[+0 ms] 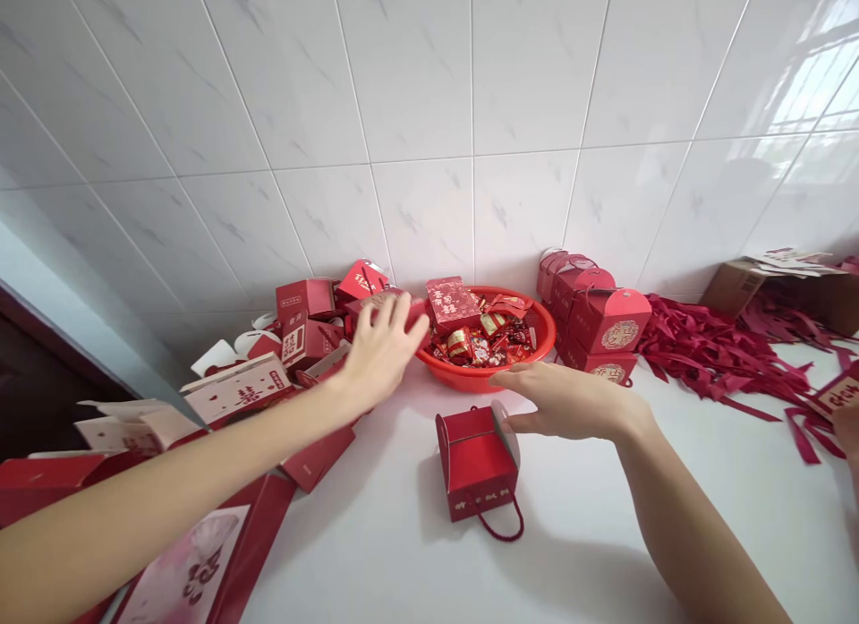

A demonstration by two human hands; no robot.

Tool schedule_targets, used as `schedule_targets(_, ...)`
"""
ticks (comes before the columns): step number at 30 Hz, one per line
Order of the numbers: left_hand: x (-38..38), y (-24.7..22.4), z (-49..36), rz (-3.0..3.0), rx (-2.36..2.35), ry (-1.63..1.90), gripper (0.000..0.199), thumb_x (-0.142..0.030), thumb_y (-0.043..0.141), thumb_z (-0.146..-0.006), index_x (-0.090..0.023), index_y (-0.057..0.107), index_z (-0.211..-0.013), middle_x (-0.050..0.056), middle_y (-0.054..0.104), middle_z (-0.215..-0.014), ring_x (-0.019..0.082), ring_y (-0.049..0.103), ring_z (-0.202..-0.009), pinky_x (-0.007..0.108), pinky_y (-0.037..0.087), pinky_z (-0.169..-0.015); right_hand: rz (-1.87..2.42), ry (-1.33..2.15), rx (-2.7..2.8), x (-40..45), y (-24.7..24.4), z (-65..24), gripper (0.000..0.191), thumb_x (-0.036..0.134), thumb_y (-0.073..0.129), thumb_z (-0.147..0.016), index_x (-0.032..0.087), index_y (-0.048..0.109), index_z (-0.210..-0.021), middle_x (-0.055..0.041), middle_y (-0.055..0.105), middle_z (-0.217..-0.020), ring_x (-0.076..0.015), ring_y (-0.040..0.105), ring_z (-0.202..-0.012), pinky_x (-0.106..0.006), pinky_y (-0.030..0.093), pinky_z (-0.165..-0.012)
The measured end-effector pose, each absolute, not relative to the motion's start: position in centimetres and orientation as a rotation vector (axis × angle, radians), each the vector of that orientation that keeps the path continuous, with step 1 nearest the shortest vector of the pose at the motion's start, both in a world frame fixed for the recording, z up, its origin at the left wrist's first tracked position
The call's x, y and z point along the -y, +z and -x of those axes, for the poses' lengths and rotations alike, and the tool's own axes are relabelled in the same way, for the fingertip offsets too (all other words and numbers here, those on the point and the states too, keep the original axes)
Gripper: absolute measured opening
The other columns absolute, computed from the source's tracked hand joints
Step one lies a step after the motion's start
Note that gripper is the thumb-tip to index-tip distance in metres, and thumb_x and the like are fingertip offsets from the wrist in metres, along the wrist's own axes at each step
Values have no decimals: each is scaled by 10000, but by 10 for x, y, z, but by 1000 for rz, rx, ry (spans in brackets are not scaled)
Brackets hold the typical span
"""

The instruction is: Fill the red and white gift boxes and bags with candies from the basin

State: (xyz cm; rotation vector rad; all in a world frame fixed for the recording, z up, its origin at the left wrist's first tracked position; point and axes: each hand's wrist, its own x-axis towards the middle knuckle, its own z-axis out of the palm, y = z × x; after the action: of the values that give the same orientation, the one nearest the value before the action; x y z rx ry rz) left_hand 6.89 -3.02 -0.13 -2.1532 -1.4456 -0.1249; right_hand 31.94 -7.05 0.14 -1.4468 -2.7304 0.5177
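An open red box [480,467] with a cord handle stands on the white table, its top flaps apart. My right hand [567,398] is beside its right flap, thumb and fingers apart, holding nothing. At the left rim of the orange basket [456,376], my left hand [384,342] reaches over the red boxes; a red item shows at its fingertips, slightly blurred, and whether it is gripped is unclear. The basket holds wrapped sweets [480,348] and a patterned red box [453,303].
Several red boxes [248,387] are piled at the left. Closed red boxes [608,324] are stacked right of the basket. Red ribbons [711,346] lie beside a cardboard box [778,293]. Another person's hand [846,427] shows at the right edge. A tiled wall [422,212] stands behind.
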Motion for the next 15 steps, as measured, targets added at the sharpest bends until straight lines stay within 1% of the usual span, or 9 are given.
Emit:
schedule_targets(2, 38, -26, -76, 2156, 1398, -99, 505, -30, 563, -775, -281, 666, -1201, 163, 426, -1558, 394, 406, -1422, 614, 379, -1086, 1433, 515, 2735, 72, 2, -319, 250, 367, 584, -911, 250, 647, -1123, -64, 677, -1014, -263, 632, -942, -332, 474, -744)
schedule_targets(4, 45, -44, -78, 2166, 1380, -133, 475, -15, 543, -777, -290, 695, -1133, 143, 394, -1581, 397, 360, -1454, 639, 386, -1069, 1436, 499, 2743, 73, 2, -319, 204, 368, 575, -915, 251, 648, -1065, -54, 671, -977, -256, 633, -897, -331, 467, -716)
schedule_targets(7, 54, -53, -75, 2216, 1384, -183, 485, -6, 536, -765, -316, 702, -1100, 107, 367, -1596, 365, 288, -1493, 639, 389, -1076, 1436, 489, 2754, 73, 1, -318, 161, 358, 580, -908, 246, 647, -1002, -49, 664, -925, -254, 624, -861, -325, 447, -667)
schedule_targets(9, 63, -52, -72, 2240, 1394, -169, 470, -25, 553, -762, -311, 703, -1104, 113, 353, -1601, 364, 258, -1503, 640, 386, -1082, 1428, 492, 2750, 72, 0, -317, 157, 350, 603, -892, 246, 652, -999, -51, 665, -925, -256, 621, -868, -319, 436, -649)
schedule_targets(12, 78, -52, -69, 2226, 1437, -120, 426, -89, 621, -746, -253, 704, -1130, 181, 334, -1600, 446, 286, -1473, 664, 393, -1065, 1448, 478, 2770, 71, -1, -315, 149, 346, 606, -887, 241, 651, -983, -55, 663, -927, -257, 620, -870, -313, 421, -627)
schedule_targets(15, 96, -57, -67, 2201, 1473, -56, 415, -167, 670, -722, -239, 705, -1129, 223, 396, -1558, 523, 380, -1397, 687, 447, -985, 1501, 487, 2806, 72, -2, -311, 144, 352, 596, -891, 232, 634, -961, -57, 658, -923, -254, 619, -848, -310, 401, -594)
